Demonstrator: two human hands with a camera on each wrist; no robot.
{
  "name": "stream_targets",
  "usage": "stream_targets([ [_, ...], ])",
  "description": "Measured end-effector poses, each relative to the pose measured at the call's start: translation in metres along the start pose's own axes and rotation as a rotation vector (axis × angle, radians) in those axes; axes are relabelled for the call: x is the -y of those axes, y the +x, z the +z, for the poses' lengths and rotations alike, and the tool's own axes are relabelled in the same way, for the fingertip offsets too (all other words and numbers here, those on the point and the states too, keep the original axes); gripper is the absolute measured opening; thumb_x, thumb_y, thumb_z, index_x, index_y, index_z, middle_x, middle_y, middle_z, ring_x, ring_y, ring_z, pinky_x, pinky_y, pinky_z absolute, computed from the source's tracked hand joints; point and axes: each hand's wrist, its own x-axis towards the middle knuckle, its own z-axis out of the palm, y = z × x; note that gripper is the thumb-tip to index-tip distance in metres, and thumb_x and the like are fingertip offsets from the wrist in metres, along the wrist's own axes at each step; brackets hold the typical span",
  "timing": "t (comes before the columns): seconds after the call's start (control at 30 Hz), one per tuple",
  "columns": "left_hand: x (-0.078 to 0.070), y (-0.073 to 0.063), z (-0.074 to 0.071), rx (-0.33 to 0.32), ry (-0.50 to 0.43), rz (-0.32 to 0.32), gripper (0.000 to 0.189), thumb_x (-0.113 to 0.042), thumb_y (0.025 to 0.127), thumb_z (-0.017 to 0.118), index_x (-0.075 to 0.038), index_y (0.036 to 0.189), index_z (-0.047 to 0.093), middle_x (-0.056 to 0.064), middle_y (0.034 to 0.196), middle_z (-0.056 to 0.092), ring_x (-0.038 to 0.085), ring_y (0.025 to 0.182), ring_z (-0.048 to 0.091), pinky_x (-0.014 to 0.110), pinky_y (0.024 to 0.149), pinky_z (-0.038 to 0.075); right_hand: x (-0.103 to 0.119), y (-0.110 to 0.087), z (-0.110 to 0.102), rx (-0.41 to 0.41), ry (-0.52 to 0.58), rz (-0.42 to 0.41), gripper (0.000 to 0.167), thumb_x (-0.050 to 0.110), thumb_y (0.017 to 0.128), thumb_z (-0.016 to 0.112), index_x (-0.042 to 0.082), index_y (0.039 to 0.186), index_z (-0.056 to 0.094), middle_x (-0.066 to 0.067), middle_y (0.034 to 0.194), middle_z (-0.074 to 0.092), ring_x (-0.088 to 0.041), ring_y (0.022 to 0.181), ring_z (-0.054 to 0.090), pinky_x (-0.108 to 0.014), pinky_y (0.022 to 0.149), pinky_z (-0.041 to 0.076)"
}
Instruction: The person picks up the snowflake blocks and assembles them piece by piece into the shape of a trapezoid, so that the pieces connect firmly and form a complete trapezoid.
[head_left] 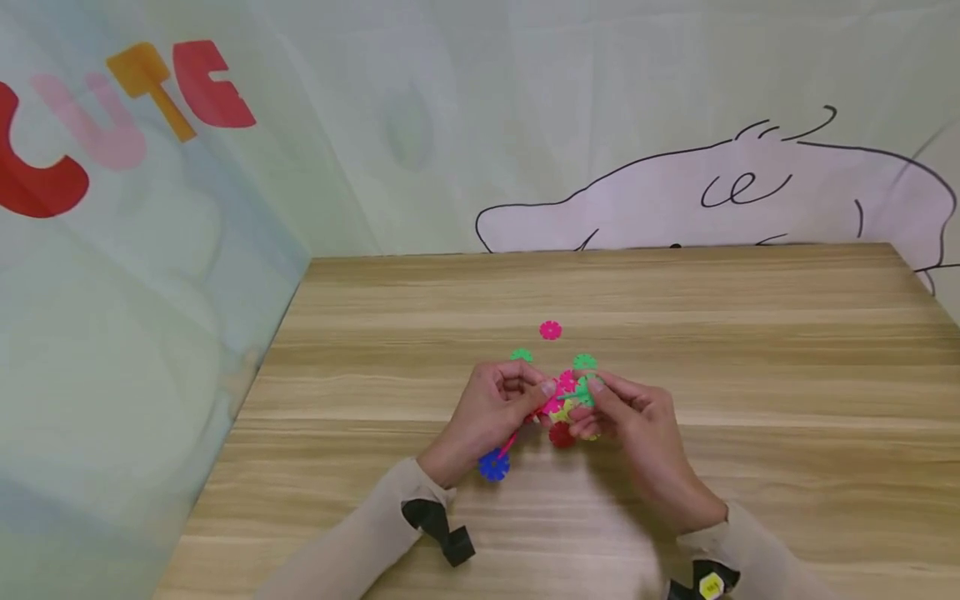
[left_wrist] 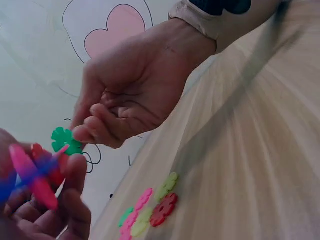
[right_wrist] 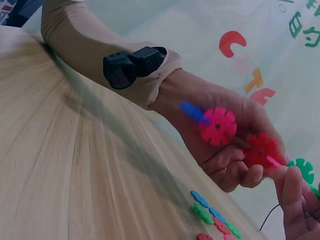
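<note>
My left hand grips a chain of slotted plastic snowflake discs. Along it show a blue disc hanging at the near end, a pink disc and a red disc by the fingers. Between thumb and fingers, my right hand pinches a green disc, close in front of the left fingertips. A pink edge-on disc reaches from the left hand toward the green one. Fingers partly cover where these pieces meet.
Loose discs lie on the wooden table below and beyond the hands: a pink disc farthest off, green discs, a dark red disc and several more. A printed cloth hangs behind the table.
</note>
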Motion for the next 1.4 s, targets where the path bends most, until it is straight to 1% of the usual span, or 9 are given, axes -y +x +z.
stream_targets([
  [0.1, -0.002, -0.001, -0.001, 0.022, 0.027, -0.032, 0.021, -0.016, 0.099, 0.075, 0.003, 0.108, 0.077, -0.001, 0.079, 0.077, 0.005, 0.063, 0.068, 0.019, 0.056, 0.051, 0.000, -0.001, -0.003, 0.065, 0.002, -0.001, 0.050, 0.022, 0.113, 0.056, -0.017, 0.144, 0.055, 0.001, 0.080, 0.081, -0.012, 0.070, 0.077, -0.025, 0.068, 0.064],
  [0.27, -0.001, 0.001, -0.006, 0.117, 0.015, -0.144, 0.025, -0.023, 0.100, 0.077, -0.003, 0.116, 0.078, -0.003, 0.074, 0.072, 0.008, 0.059, 0.066, 0.022, 0.053, 0.047, 0.002, 0.008, -0.020, 0.125, -0.121, -0.060, 0.050, 0.021, 0.116, 0.046, -0.018, 0.146, 0.053, 0.001, 0.081, 0.079, -0.012, 0.068, 0.075, -0.029, 0.066, 0.064],
  [0.43, 0.000, 0.003, -0.015, 0.128, 0.021, -0.193, 0.024, -0.023, 0.102, 0.076, -0.008, 0.121, 0.079, -0.002, 0.088, 0.076, 0.010, 0.062, 0.068, 0.023, 0.052, 0.047, 0.007, 0.043, -0.051, 0.055, -0.542, -0.113, 0.039, 0.022, 0.114, 0.052, -0.004, 0.140, 0.067, -0.008, 0.079, 0.073, -0.013, 0.064, 0.065, -0.027, 0.060, 0.058],
  [0.57, -0.001, 0.004, -0.020, 0.122, 0.046, -0.187, 0.023, -0.018, 0.105, 0.071, -0.008, 0.124, 0.079, 0.004, 0.111, 0.081, 0.010, 0.066, 0.069, 0.023, 0.056, 0.051, 0.003, 0.074, -0.060, 0.139, -0.941, -0.176, 0.032, 0.018, 0.108, 0.063, 0.008, 0.136, 0.074, -0.013, 0.100, 0.077, -0.018, 0.079, 0.063, -0.030, 0.069, 0.051],
  [0.73, -0.003, 0.005, -0.021, 0.125, 0.042, -0.202, 0.022, -0.011, 0.106, 0.066, -0.007, 0.124, 0.079, 0.007, 0.112, 0.079, 0.011, 0.063, 0.067, 0.024, 0.059, 0.053, 0.000, 0.093, -0.054, 0.239, -1.157, -0.291, 0.033, 0.018, 0.101, 0.074, 0.012, 0.133, 0.076, -0.012, 0.109, 0.073, -0.022, 0.089, 0.059, -0.031, 0.073, 0.045],
  [0.9, -0.005, 0.006, -0.021, 0.126, 0.032, -0.205, 0.023, -0.011, 0.104, 0.065, -0.007, 0.122, 0.079, 0.009, 0.090, 0.075, 0.013, 0.061, 0.068, 0.023, 0.058, 0.054, -0.002, 0.096, -0.045, 0.215, -1.180, -0.317, 0.023, 0.015, 0.097, 0.079, 0.009, 0.118, 0.079, -0.013, 0.112, 0.070, -0.025, 0.097, 0.059, -0.035, 0.078, 0.046],
  [1.1, -0.005, 0.006, -0.021, 0.135, -0.004, -0.204, 0.032, -0.025, 0.106, 0.069, -0.004, 0.130, 0.075, -0.004, 0.093, 0.074, 0.012, 0.060, 0.067, 0.023, 0.052, 0.048, -0.003, 0.092, -0.041, 0.172, -1.113, -0.278, 0.014, 0.012, 0.094, 0.082, 0.007, 0.104, 0.073, -0.012, 0.106, 0.071, -0.026, 0.095, 0.062, -0.045, 0.086, 0.053],
  [1.27, -0.006, 0.004, -0.021, 0.139, -0.017, -0.213, 0.035, -0.035, 0.104, 0.073, -0.011, 0.129, 0.076, -0.003, 0.092, 0.071, 0.012, 0.059, 0.066, 0.023, 0.051, 0.047, -0.003, 0.080, -0.043, 0.156, -0.871, -0.299, 0.017, 0.004, 0.094, 0.081, 0.004, 0.106, 0.070, -0.009, 0.091, 0.074, -0.014, 0.080, 0.062, -0.025, 0.069, 0.053],
  [1.4, -0.007, 0.004, -0.022, 0.150, 0.010, -0.216, 0.033, -0.034, 0.102, 0.076, -0.012, 0.125, 0.079, -0.001, 0.083, 0.069, 0.012, 0.057, 0.064, 0.022, 0.051, 0.048, 0.005, 0.054, -0.043, 0.170, -0.692, -0.341, 0.012, 0.002, 0.092, 0.083, 0.006, 0.102, 0.078, -0.006, 0.088, 0.075, -0.008, 0.075, 0.063, -0.022, 0.065, 0.054],
])
